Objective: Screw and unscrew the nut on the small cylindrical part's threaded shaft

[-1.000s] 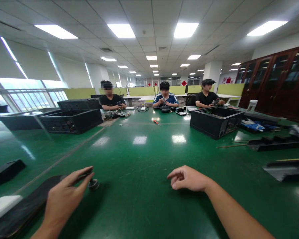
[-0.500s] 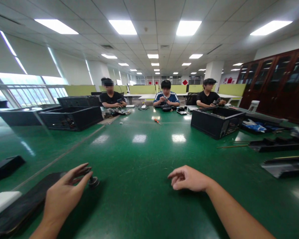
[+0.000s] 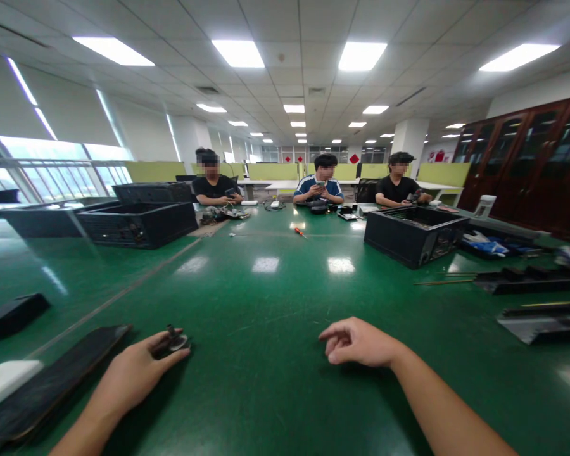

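My left hand (image 3: 137,370) lies low on the green table (image 3: 266,316) at the lower left, its fingers closed round a small dark round part (image 3: 175,341) with a short stem. My right hand (image 3: 356,342) hovers just above the table right of centre, its fingers loosely curled and apart, holding nothing. A long flat black panel (image 3: 52,383) lies beside my left wrist.
Open black computer cases stand at the back left (image 3: 137,223) and back right (image 3: 413,233). A red-handled screwdriver (image 3: 300,233) lies mid-table. Black panels (image 3: 546,320) lie at the right, a black piece (image 3: 12,313) at the left. Three people sit at the far end.
My left hand has dropped lower onto the table and closed over the small round part. My right hand has hardly moved.
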Demonstrator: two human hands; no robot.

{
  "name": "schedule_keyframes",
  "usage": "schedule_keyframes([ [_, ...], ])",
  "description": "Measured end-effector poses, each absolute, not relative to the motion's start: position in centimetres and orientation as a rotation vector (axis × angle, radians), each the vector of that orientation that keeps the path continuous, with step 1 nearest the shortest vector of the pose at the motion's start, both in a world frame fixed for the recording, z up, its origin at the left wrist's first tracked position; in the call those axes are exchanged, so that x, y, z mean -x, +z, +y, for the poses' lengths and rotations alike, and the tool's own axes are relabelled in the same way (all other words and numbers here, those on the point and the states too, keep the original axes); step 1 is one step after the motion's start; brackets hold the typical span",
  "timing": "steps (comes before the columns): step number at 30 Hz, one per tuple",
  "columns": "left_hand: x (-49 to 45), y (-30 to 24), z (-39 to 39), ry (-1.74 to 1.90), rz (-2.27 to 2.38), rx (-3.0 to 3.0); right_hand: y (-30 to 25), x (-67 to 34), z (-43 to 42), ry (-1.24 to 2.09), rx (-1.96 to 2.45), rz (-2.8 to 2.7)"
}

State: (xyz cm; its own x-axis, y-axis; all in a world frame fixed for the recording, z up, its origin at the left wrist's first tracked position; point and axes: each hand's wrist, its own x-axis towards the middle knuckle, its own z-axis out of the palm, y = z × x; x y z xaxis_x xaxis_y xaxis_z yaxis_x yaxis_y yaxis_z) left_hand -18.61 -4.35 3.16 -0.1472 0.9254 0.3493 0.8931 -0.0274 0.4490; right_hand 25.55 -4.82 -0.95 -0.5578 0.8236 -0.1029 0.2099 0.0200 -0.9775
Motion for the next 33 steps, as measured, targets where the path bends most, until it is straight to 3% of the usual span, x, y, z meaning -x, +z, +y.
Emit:
schedule_keyframes([
  [8,7.9,5.3,-4.1,0.894,1.632,-2.123,-1.2,-25.3,-4.7,1.484,1.078,-1.701],
  [14,-0.8,4.0,-5.4,0.889,1.272,-2.300,-0.6,-25.2,-5.1,1.155,1.103,-1.752],
  [22,-0.2,1.7,-5.7,0.935,1.185,-2.353,0.5,-23.4,-6.5,0.687,1.146,-2.012],
  [33,-0.6,1.8,-6.4,0.992,1.059,-2.354,1.0,-22.1,-7.3,0.626,1.108,-2.108],
])
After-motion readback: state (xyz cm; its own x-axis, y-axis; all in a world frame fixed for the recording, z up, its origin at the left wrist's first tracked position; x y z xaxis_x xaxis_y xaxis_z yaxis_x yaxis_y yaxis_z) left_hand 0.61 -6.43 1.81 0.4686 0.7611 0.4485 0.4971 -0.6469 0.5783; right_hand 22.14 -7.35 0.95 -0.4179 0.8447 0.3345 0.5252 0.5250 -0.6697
